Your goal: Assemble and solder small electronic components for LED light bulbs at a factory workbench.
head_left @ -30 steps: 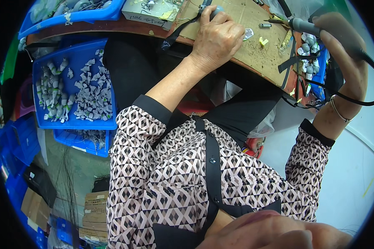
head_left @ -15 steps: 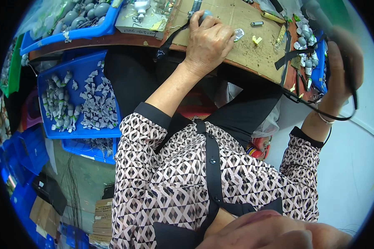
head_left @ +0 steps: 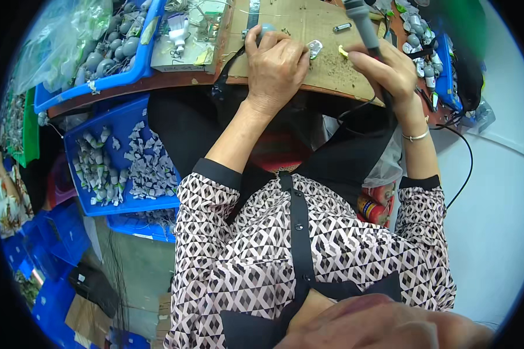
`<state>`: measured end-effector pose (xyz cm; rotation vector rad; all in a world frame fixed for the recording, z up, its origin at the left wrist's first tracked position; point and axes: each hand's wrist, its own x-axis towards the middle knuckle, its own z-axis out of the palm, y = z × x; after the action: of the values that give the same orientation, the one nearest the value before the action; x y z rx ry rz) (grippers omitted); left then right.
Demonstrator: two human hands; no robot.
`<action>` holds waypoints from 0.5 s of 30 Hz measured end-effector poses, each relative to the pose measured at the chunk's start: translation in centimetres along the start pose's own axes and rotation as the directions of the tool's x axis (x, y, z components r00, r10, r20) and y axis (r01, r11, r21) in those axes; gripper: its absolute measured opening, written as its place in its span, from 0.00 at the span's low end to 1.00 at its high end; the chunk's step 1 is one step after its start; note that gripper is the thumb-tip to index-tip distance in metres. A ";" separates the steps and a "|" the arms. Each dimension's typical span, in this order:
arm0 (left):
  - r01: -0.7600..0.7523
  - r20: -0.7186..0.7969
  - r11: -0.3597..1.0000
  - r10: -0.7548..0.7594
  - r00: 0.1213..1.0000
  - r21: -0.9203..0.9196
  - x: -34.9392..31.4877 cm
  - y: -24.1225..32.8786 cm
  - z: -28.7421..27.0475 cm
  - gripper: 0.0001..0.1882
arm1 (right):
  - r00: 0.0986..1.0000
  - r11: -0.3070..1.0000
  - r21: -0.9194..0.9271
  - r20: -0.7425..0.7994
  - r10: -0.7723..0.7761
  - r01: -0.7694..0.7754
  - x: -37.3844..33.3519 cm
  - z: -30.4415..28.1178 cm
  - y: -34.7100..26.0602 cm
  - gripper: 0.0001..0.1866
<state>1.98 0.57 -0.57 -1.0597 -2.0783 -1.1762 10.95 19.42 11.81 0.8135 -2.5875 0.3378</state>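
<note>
My left hand [head_left: 278, 67] is closed around a small grey light bulb [head_left: 267, 27] at the bench's front edge. The bulb's rounded end shows past my fingers, and the rest is hidden under them. My right hand [head_left: 390, 72] is closed on a grey, rod-shaped corded tool [head_left: 362, 23], with its far end outside the picture. A black cable [head_left: 470, 157] hangs beside my right forearm. Between my hands, a small white plate [head_left: 315, 49] and a yellow scrap [head_left: 343, 52] lie on the cardboard [head_left: 326, 72].
A blue bin of grey bulbs [head_left: 117, 49] stands at the left. Next to it is a white box [head_left: 183, 65] with a white bulb on top. Lower left, a blue tray [head_left: 122, 203] holds small white parts. A metal cylinder [head_left: 342, 27] lies further back; more bulbs [head_left: 414, 39] fill the right.
My right hand has swung in from the far right to over the cardboard, bringing the corded tool. My left hand keeps its hold on the bulb. The whole view has shifted slightly.
</note>
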 end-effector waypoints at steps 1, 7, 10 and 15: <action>0.007 0.001 1.000 -0.007 1.000 0.001 0.2 0.2 0.0 0.05 | 1.000 1.000 -0.010 -0.002 0.010 -0.010 0.0 0.4 0.5 0.14; -0.008 0.003 1.000 0.008 1.000 -0.013 0.0 0.0 0.0 0.05 | 0.997 0.999 0.042 -0.071 0.029 -0.026 -0.4 4.6 1.8 0.17; -0.011 0.000 1.000 0.011 1.000 -0.010 0.1 0.0 0.2 0.04 | 0.998 1.000 0.013 -0.055 0.024 -0.023 -0.4 5.5 2.1 0.17; -0.011 -0.007 1.000 0.010 1.000 -0.022 0.1 0.0 0.2 0.05 | 0.998 0.998 0.048 -0.042 0.047 -0.045 -0.9 6.2 2.4 0.17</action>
<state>1.93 0.79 -0.65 -1.0742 -2.0567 -1.1983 8.30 19.66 5.66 0.7547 -2.5704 0.4262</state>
